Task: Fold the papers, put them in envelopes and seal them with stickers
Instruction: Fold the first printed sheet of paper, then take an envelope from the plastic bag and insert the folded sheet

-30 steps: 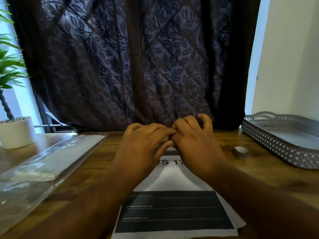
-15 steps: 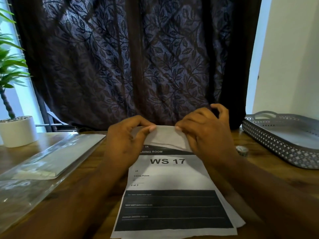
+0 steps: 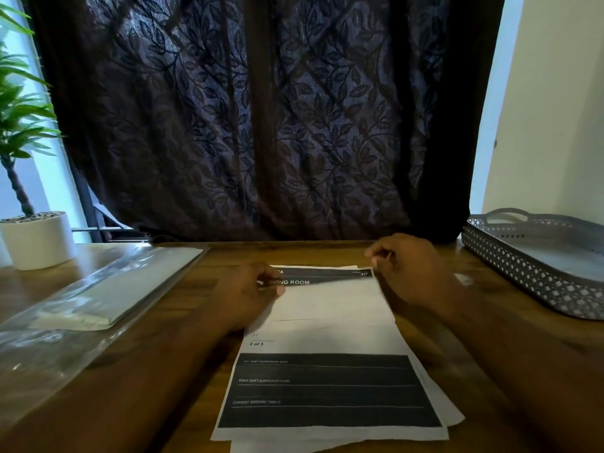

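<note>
Head view: my left hand [image 3: 248, 297] pinches the paper [image 3: 327, 308], now folded toward me. I cannot tell my right hand's [image 3: 408, 273] grip. Folding has begun.

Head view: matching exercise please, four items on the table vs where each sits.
Things
1. white round plant pot
2. grey perforated plastic tray
3. clear plastic pack of white envelopes
4. printed white paper sheet with black bands

Places
A. right edge of the wooden table
B. centre, nearest the camera
C. far left corner
D. left side, lying diagonally between pot and paper

Pairs: 1-C, 2-A, 3-D, 4-B
</note>
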